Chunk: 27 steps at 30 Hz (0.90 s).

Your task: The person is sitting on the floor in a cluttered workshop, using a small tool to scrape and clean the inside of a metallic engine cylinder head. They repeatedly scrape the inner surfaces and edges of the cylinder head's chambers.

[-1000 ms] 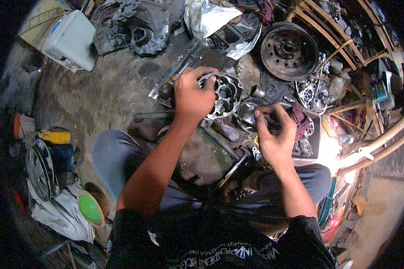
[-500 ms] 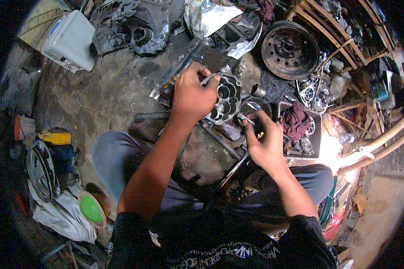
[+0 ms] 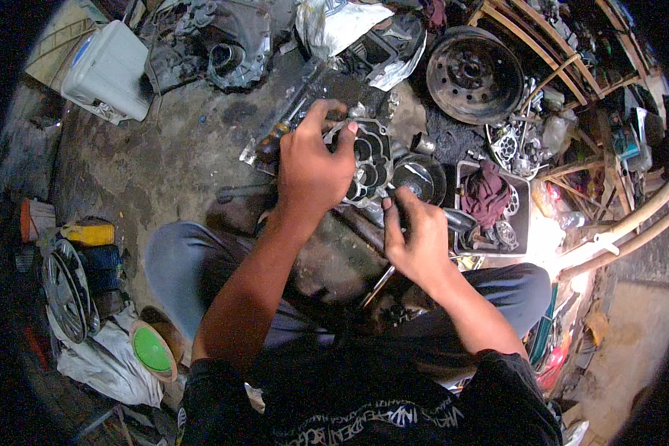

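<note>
My left hand point(image 3: 314, 160) grips a cast metal housing point(image 3: 383, 152) with several round openings, its thumb on the near face and the fingers curled over the far edge. At the housing's lower right corner, my right hand point(image 3: 418, 234) pinches a small shiny metal piece point(image 3: 389, 192) between thumb and forefinger. That piece touches or almost touches the corner; its exact kind is too small to make out. A dark round pan point(image 3: 444, 181) with a bright sliver in it sits just beyond my right fingers.
Right of the pan stands a grey tray point(image 3: 528, 223) holding a maroon cloth point(image 3: 485, 195) and metal parts. A steel wheel rim point(image 3: 474, 74) lies far right, near a wooden rack point(image 3: 543, 44). Far left are a large gearbox casing point(image 3: 238, 44) and a white plastic container point(image 3: 111, 70).
My right hand has moved left, bringing the small metal piece from beside the housing to its lower right corner. My left hand keeps its grip. The whole view has shifted slightly.
</note>
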Each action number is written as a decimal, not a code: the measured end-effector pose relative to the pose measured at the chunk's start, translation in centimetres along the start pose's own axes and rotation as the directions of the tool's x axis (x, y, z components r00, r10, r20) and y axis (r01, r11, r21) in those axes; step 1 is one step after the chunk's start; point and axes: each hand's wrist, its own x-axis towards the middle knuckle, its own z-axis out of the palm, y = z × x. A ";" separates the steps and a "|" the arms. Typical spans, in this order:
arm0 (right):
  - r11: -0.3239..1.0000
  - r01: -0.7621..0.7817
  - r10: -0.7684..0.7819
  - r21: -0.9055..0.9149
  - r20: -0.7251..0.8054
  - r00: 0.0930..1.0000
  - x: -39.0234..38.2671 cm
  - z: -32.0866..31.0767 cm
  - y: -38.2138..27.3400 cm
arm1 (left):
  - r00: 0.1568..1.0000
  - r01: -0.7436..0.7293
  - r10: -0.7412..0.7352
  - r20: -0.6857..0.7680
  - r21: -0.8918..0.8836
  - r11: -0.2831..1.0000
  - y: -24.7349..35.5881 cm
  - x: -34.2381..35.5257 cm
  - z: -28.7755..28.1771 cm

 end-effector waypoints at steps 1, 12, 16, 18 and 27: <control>1.000 -0.007 0.006 -0.008 -0.036 0.999 0.4 0.0 0.2 | 0.999 -0.032 0.031 -0.014 -0.014 0.999 0.1 0.0 0.0; 0.998 -0.044 0.046 0.044 -0.056 0.997 0.7 0.4 0.6 | 0.997 -0.073 0.074 0.024 -0.038 0.997 -0.4 0.0 0.0; 0.998 0.011 -0.008 0.064 -0.039 0.999 -0.3 0.7 -0.1 | 0.997 -0.074 0.075 0.025 -0.028 0.997 -0.8 0.0 -0.1; 0.999 -0.043 0.044 0.007 -0.033 0.998 0.2 0.4 0.4 | 0.997 -0.071 0.071 0.028 -0.013 0.997 -0.9 0.0 -0.1; 0.995 -0.058 0.066 0.075 -0.105 0.992 0.4 0.0 -0.5 | 0.998 -0.054 0.055 0.026 -0.036 0.998 -1.4 0.0 -0.1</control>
